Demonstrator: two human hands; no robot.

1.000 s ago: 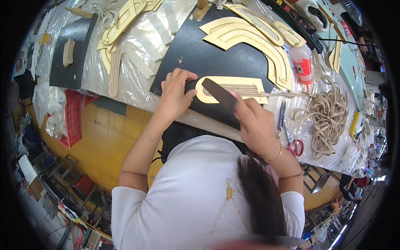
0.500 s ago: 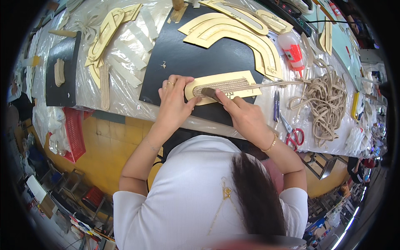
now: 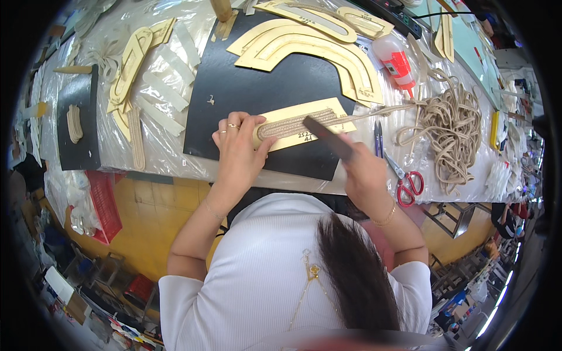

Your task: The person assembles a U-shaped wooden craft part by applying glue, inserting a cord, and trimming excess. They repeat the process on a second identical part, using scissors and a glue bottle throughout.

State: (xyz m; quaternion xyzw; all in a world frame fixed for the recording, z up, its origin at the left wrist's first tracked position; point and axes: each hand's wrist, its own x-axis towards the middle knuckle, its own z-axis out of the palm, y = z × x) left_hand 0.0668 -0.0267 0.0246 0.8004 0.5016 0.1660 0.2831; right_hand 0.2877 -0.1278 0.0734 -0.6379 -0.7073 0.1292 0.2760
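A cream card template (image 3: 316,138) with rounded left end lies on the black board (image 3: 205,126). Flattened rows of beige braided cord (image 3: 287,124) form a long loop on the card, and its tail runs right. My left hand (image 3: 239,140) grips the card's left end, its thumb pressing beside the cord. In my right hand (image 3: 366,175) is a flat, dark, blade-like tool (image 3: 329,138), gripped by its lower end. The tool's tip is over the right part of the cord rows; whether it touches them I cannot tell.
Right of the board lie a tangled heap of beige cord (image 3: 448,140), red-handled scissors (image 3: 408,186) and dark snips (image 3: 379,140). A bottle with a red label (image 3: 398,64) stands behind. Curved cream templates (image 3: 310,38) cover the board's far side. A red basket (image 3: 105,205) is below the table's left edge.
My right hand has drawn back right and nearer to me, lifting the tool from the cord's left end. My left hand stays on the card. The whole view has shifted slightly.
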